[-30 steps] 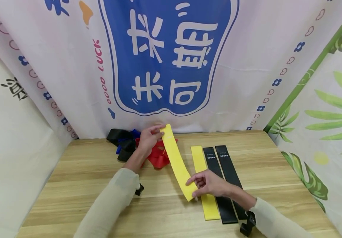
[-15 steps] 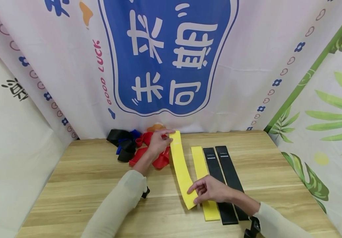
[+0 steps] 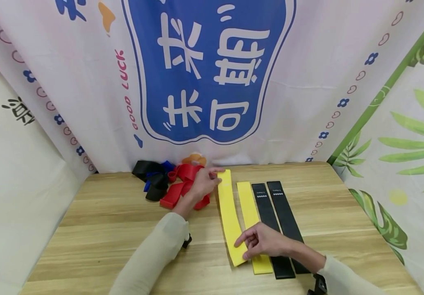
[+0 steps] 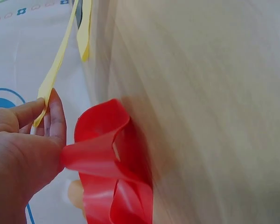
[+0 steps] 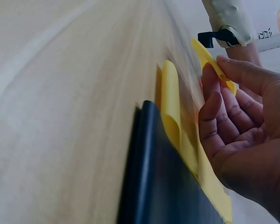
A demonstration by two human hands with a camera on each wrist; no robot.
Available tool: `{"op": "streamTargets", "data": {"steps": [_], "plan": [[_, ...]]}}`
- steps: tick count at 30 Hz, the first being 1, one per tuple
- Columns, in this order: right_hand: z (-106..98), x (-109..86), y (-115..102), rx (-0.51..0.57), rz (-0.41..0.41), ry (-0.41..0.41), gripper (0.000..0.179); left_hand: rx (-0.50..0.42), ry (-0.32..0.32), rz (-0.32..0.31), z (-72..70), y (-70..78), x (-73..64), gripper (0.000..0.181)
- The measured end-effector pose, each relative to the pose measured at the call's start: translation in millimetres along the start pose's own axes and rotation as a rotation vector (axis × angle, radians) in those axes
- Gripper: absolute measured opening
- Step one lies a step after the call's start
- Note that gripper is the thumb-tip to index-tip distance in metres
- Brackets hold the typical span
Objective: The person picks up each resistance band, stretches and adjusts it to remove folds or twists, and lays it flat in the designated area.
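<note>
A yellow resistance band [image 3: 229,215] is stretched flat between both hands, just above the table. My left hand [image 3: 202,184] pinches its far end between thumb and fingers; the left wrist view shows that yellow end [image 4: 45,91] in the grip. At the near end, my right hand [image 3: 265,241] pinches the band, as the right wrist view also shows with the yellow edge [image 5: 214,70] at the fingertips. Right of it lies a second yellow band [image 3: 248,205], partly covered by the right hand. Two black bands [image 3: 267,213] lie alongside, partly hidden under the right hand and forearm.
Left of the held band, a loose pile of red bands [image 3: 176,192] lies at the back of the wooden table [image 3: 97,229]. Beside it are tangled black bands [image 3: 156,186] and a bit of blue band [image 3: 167,166]. A printed curtain [image 3: 300,102] hangs behind.
Both hands have carried the yellow band to the right and nearer the person, so it now runs beside the other yellow band. More of the red pile shows. The laid bands have not moved.
</note>
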State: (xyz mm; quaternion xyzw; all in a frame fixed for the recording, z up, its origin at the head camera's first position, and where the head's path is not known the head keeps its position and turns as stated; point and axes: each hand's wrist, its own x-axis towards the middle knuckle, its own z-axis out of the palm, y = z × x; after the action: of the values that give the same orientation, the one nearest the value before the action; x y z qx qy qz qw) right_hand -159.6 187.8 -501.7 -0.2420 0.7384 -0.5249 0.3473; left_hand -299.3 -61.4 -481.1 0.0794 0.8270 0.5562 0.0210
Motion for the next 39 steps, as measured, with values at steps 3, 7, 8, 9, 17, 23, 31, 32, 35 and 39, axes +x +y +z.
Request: {"op": "streamTargets", "data": {"steps": [3, 7, 8, 9, 17, 23, 31, 32, 35, 39], "plan": [[1.7, -0.7, 2.9, 0.011, 0.009, -0.010, 0.026, 0.002, -0.014, 0.005, 3.9, -3.0, 0.1, 0.040], [3.6, -2.2, 4.9, 0.018, 0.020, -0.016, 0.027, 0.040, -0.031, 0.041, 8.1, -5.6, -0.4, 0.038], [3.9, -2.5, 5.1, 0.018, 0.022, -0.017, 0.028, 0.057, -0.035, 0.048, 9.1, -6.3, -0.5, 0.037], [4.1, -2.7, 5.3, 0.018, 0.023, -0.016, 0.028, 0.068, -0.040, 0.046, 9.9, -6.9, -0.6, 0.036], [5.9, -3.7, 3.4, 0.023, 0.054, -0.014, 0.027, 0.077, -0.063, -0.004, 15.9, -13.0, 0.6, 0.037], [4.7, -4.1, 6.5, 0.012, 0.074, -0.036, 0.028, 0.105, -0.062, 0.026, 18.0, -15.8, -0.6, 0.036], [4.9, -5.6, 4.7, -0.004, 0.066, -0.038, 0.023, 0.159, -0.077, 0.058, 20.7, -20.0, 0.5, 0.035], [4.8, -5.8, 4.6, -0.009, 0.069, -0.035, 0.022, 0.165, -0.079, 0.058, 21.0, -20.4, 0.9, 0.035], [4.3, -6.4, 4.5, -0.019, 0.082, -0.033, 0.021, 0.183, -0.084, 0.058, 21.8, -21.5, 1.9, 0.034], [3.2, -6.3, 5.0, -0.032, 0.089, -0.049, 0.023, 0.194, -0.091, 0.077, 23.5, -23.2, 2.6, 0.034]]}}
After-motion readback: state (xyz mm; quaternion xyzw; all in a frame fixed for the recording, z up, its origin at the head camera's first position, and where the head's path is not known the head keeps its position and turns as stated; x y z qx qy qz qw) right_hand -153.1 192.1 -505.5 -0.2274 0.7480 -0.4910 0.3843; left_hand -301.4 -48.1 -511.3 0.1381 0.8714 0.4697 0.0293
